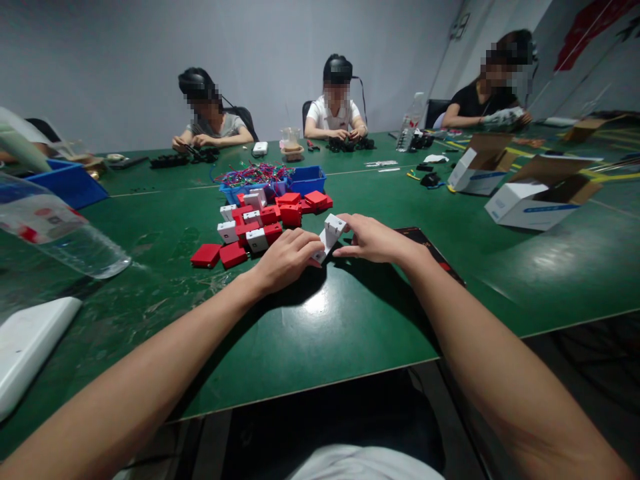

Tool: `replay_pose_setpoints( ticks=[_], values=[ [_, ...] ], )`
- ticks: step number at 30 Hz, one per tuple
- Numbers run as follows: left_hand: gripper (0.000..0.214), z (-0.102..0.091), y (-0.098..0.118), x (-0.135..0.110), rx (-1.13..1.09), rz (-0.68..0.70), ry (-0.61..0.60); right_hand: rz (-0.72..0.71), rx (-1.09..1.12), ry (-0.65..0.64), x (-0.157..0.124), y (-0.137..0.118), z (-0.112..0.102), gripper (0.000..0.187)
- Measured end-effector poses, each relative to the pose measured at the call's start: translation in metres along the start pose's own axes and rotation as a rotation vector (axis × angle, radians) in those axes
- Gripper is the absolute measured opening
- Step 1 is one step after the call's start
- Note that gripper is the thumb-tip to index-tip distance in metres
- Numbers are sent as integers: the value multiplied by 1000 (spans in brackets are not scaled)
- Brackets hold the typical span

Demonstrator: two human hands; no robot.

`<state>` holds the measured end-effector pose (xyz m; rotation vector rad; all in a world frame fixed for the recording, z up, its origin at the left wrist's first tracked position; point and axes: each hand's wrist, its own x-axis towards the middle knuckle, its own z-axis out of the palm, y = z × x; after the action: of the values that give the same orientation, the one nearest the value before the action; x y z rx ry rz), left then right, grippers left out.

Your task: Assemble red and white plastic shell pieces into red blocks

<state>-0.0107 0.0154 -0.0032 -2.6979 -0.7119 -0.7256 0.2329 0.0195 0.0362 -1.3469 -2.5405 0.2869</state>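
Just above the green table, a small white plastic case [332, 232] is tilted between my two hands. My left hand [290, 259] has its fingers closed on the lower left end. My right hand [374, 240] pinches the right side, with fingers at the top and the thumb below. Part of the case is hidden behind my fingers. Left of it lies a cluster of similar small boxes, among them a red box [206, 255] and a white box [257, 240].
Behind the cluster is a blue bin [307, 180] beside a heap of colored wires [255, 175]. A clear bottle [65, 230] and a white device [35, 343] are at left. Open cartons [530, 203] stand at right, near a dark flat item [433, 253]. Several people sit opposite.
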Motion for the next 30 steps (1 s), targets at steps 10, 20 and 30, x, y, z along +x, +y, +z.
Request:
replay_pose_setpoints(
  ticks=[10,20,30],
  values=[
    [25,3,6,0,-123,-88,-22,-17,93,116,-2,-3,1,38],
    [55,19,-14,-11,-301,-384,25,-52,12,9,5,-14,19,28],
    [68,11,-6,-5,-443,-694,93,-4,-50,0,4,-18,14,22]
  ],
)
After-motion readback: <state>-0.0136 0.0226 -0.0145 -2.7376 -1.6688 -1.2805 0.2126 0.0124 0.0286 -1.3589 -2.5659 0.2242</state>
